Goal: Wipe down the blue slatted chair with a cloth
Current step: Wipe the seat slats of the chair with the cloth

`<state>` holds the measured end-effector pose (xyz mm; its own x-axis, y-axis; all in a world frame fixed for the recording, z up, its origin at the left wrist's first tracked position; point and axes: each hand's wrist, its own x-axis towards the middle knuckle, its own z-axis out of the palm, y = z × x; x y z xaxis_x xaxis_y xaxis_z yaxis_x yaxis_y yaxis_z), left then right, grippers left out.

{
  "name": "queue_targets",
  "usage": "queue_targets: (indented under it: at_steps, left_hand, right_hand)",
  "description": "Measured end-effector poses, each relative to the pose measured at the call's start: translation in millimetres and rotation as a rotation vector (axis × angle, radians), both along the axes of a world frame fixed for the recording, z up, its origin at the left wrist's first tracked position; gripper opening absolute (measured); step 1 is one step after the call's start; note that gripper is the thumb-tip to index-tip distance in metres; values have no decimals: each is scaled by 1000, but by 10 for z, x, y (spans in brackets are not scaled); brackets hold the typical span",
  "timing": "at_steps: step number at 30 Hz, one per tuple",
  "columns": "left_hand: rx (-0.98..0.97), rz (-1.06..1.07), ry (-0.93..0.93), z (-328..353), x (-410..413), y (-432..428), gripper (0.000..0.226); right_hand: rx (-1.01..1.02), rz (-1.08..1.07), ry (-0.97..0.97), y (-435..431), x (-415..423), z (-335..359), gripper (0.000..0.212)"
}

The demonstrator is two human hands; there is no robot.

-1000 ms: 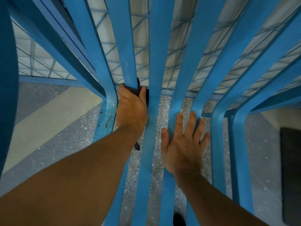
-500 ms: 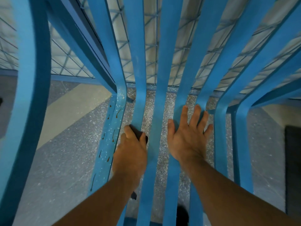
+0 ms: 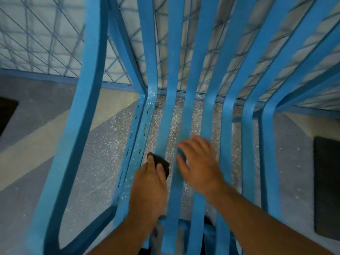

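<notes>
Grips dark cloth [image 3: 162,163] in curled left hand [image 3: 149,186], low centre, against a slat of the blue chair [image 3: 191,80], slats lengthwise from 6 to 12 o'clock. Spreads blurred right hand [image 3: 199,167], fingers straight, over slats at cloth's 3 o'clock.

Left hand [image 3: 149,186], fingers [image 3: 151,162] curled round a dark cloth [image 3: 165,165]; right hand [image 3: 199,167] blurred, fingers seemingly straight.

The speckled grey floor [image 3: 103,162] is carrying the blue slatted chair [image 3: 187,115]; a dark mat [image 3: 326,186] is lying well right of the fingers [image 3: 197,144].
</notes>
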<state>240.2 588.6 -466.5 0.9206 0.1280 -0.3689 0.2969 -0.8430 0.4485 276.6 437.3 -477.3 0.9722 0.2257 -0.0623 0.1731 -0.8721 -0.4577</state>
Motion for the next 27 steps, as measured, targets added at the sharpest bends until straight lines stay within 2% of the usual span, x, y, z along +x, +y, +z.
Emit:
queue_targets:
  at_steps: [2,4,7,10,16,21,23,26,27]
  left_hand:
    - [25,-59,-35,32,59,101,34]
    - [14,-78,-43,73,132,161,19]
    - [25,-71,-30,39,168,182,20]
    - [19,-71,-60,70,34,204,24]
    - [-7,-81,-160,401,-705,404,14]
    - [-21,-8,-187,559,-1303,706,32]
    - [-4,67,-178,652,-1485,819,31]
    - [16,181,-233,778,-1695,919,16]
    - [19,206,-244,805,-1711,927,25]
  right_hand:
    - [-38,83,82,193,-172,93,43]
    - [-86,96,193,333,-236,140,43]
    - [-104,45,352,418,-191,181,39]
    - [-34,36,452,452,-206,254,32]
    - [41,123,418,487,-811,458,17]
    - [28,233,440,615,-1268,624,17]
    - [96,260,538,702,-1359,732,14]
    - [278,261,704,830,-1415,812,5]
    - [298,262,718,875,-1412,810,6]
